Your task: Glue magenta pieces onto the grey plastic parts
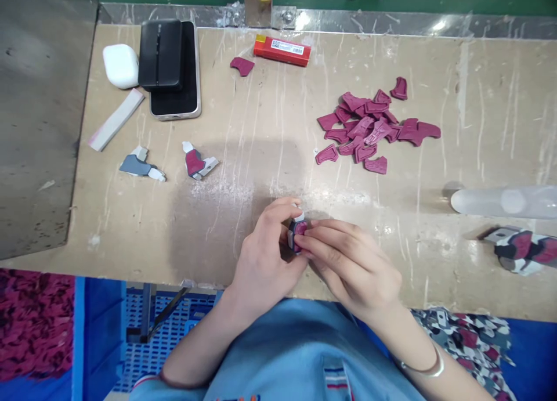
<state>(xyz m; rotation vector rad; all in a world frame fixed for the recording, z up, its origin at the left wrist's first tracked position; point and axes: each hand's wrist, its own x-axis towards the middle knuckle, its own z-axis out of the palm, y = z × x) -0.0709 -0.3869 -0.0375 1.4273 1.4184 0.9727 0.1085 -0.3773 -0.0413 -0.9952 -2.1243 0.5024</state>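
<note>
My left hand (265,250) and my right hand (348,262) meet near the front edge of the worn beige table (270,134). Between their fingertips they pinch a small piece (298,231) made of grey, white and maroon layers. A heap of several maroon cut shapes (369,128) lies beyond my right hand. A single maroon shape (242,65) lies apart at the back. Two layered grey, white and maroon pieces lie to the left: one (196,162) nearer the middle, one (140,164) further left.
At the back left lie a phone (176,102) with a black box (160,54) on it, a white case (120,65) and a pale strip (116,119). A red box (282,50) lies at the back. A translucent bottle (505,201) and stacked pieces (522,251) sit right.
</note>
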